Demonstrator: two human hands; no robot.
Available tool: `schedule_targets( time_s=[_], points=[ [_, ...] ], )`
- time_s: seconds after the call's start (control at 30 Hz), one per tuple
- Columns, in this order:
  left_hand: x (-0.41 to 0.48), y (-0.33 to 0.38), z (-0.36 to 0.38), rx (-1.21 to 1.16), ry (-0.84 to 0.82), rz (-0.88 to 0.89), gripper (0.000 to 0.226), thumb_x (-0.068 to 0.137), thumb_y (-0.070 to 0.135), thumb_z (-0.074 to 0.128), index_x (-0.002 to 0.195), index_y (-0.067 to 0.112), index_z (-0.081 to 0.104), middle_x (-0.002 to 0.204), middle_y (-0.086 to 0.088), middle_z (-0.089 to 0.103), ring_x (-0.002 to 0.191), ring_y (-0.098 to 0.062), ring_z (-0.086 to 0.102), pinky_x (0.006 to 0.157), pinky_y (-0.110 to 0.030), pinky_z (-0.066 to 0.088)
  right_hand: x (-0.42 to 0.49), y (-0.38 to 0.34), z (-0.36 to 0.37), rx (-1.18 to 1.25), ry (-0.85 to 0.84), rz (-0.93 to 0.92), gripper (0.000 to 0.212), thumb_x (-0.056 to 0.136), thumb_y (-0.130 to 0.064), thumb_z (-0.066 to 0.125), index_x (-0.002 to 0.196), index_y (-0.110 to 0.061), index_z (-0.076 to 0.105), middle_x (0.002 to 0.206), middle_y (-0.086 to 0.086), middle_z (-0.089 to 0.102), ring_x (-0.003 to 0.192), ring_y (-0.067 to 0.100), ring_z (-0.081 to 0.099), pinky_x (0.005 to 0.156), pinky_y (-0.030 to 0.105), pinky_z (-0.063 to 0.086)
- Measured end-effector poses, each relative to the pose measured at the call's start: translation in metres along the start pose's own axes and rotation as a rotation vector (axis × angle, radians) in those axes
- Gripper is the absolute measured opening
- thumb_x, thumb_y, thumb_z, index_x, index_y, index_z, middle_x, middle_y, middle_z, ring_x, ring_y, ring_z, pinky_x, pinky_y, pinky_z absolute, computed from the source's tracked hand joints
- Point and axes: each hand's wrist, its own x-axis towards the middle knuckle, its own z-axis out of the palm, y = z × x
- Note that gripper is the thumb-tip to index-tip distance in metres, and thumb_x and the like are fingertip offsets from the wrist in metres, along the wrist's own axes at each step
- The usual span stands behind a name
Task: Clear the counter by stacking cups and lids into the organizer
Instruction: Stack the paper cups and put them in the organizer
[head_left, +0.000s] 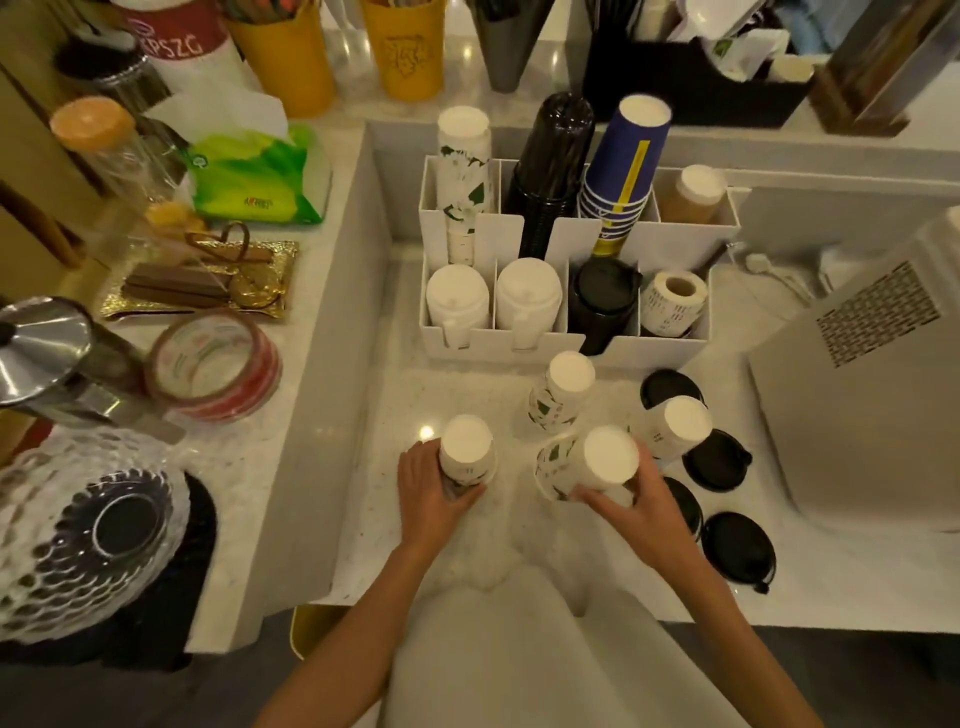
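Now two bare hands on the marble bench (395, 519) in front of the white organizer (519, 343), left hand (428, 486) grip clasping an upturned paper cup (466, 451), right hand (636, 506) grip clasping a tilted leaf-print cup (587, 462), two more upturned cups (563, 395) nearer the organizer, black lids (737, 551) right of them.

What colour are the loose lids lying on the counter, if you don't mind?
The loose lids are black, clearest in the head view.

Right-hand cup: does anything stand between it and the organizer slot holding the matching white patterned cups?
Partly. The cup in the right hand, the tilted cup, has another upside-down cup standing between it and the organizer. The matching stack fills the back-left slot, behind the front row's white lids; lifting over clears them.
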Motion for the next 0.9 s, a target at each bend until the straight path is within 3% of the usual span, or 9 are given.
schedule_targets(
  time_s=[0.07,0.13,0.27,0.37,0.53,0.63,0.77,0.83,0.9],
  points=[
    [0.005,0.003,0.000,0.028,0.031,-0.001,0.084,0.059,0.048,0.086,0.123,0.006,0.053,0.124,-0.013,0.058,0.116,-0.031,0.052,0.103,-0.049,0.041,0.014,-0.047,-0.010,0.029,-0.015,-0.085,0.074,0.069,-0.052,0.079,0.128,-0.060,0.034,0.127,-0.039,0.046,0.120,-0.016,0.044,0.093,0.009,0.044],
    [0.007,-0.001,0.001,0.071,0.024,-0.009,0.088,0.059,0.053,0.085,0.126,0.006,0.054,0.128,-0.013,0.058,0.120,-0.031,0.052,0.105,-0.047,0.040,0.031,-0.094,-0.012,0.044,-0.096,-0.185,0.075,0.070,-0.056,0.078,0.129,-0.063,0.033,0.127,-0.042,0.046,0.122,-0.015,0.044,0.087,0.002,0.041],
    [0.011,-0.009,-0.002,0.172,-0.043,0.002,0.090,0.062,0.062,0.077,0.132,0.012,0.051,0.135,-0.007,0.053,0.126,-0.027,0.046,0.107,-0.041,0.034,0.067,-0.145,0.013,-0.176,-0.307,-0.313,0.078,0.072,-0.053,0.076,0.134,-0.050,0.030,0.129,-0.037,0.044,0.120,-0.005,0.049,0.089,0.010,0.048],
    [0.013,-0.011,-0.005,0.164,-0.069,0.001,0.094,0.065,0.065,0.073,0.138,0.014,0.045,0.141,-0.006,0.049,0.133,-0.028,0.040,0.110,-0.043,0.031,0.083,-0.132,0.041,-0.366,-0.474,-0.312,0.079,0.073,-0.046,0.079,0.135,-0.048,0.030,0.126,-0.035,0.043,0.112,-0.001,0.052,0.088,0.014,0.048],
    [0.012,-0.016,-0.007,0.278,-0.061,-0.024,0.097,0.064,0.072,0.069,0.141,0.018,0.045,0.154,-0.005,0.034,0.149,-0.034,0.006,0.120,-0.053,-0.005,0.099,-0.075,0.069,-0.421,-0.658,-0.254,0.074,0.080,-0.025,0.078,0.140,-0.034,0.035,0.137,-0.017,0.044,0.124,0.009,0.047,0.101,0.029,0.046],
    [0.011,-0.017,-0.008,0.234,-0.031,-0.013,0.096,0.062,0.068,0.074,0.138,0.014,0.049,0.152,-0.008,0.038,0.149,-0.035,0.008,0.119,-0.057,-0.004,0.105,-0.055,0.081,-0.384,-0.686,-0.215,0.077,0.083,-0.017,0.076,0.145,-0.027,0.032,0.146,-0.005,0.038,0.134,0.018,0.041,0.104,0.028,0.041],
    [0.012,-0.018,-0.008,0.255,-0.078,-0.027,0.097,0.067,0.072,0.066,0.142,0.016,0.041,0.155,-0.006,0.030,0.150,-0.031,0.002,0.119,-0.056,-0.008,0.099,-0.045,0.095,-0.413,-0.602,-0.150,0.100,0.066,-0.043,0.082,0.147,-0.034,0.024,0.148,-0.007,0.030,0.133,0.016,0.031,0.108,0.035,0.035],
    [0.013,-0.017,-0.007,0.245,-0.084,-0.032,0.096,0.066,0.070,0.067,0.141,0.015,0.042,0.155,-0.006,0.031,0.150,-0.031,0.002,0.119,-0.055,-0.007,0.092,-0.041,0.099,-0.380,-0.488,-0.209,0.088,0.068,-0.036,0.084,0.140,-0.028,0.034,0.135,-0.010,0.037,0.128,0.016,0.038,0.105,0.032,0.037],
    [0.013,-0.017,-0.007,0.225,-0.082,-0.033,0.096,0.065,0.068,0.071,0.140,0.015,0.044,0.153,-0.006,0.034,0.150,-0.032,0.004,0.119,-0.056,-0.006,0.091,-0.040,0.096,-0.400,-0.483,-0.285,0.076,0.077,-0.026,0.080,0.140,-0.024,0.038,0.133,-0.013,0.040,0.127,0.016,0.042,0.104,0.028,0.036]
  ],
)
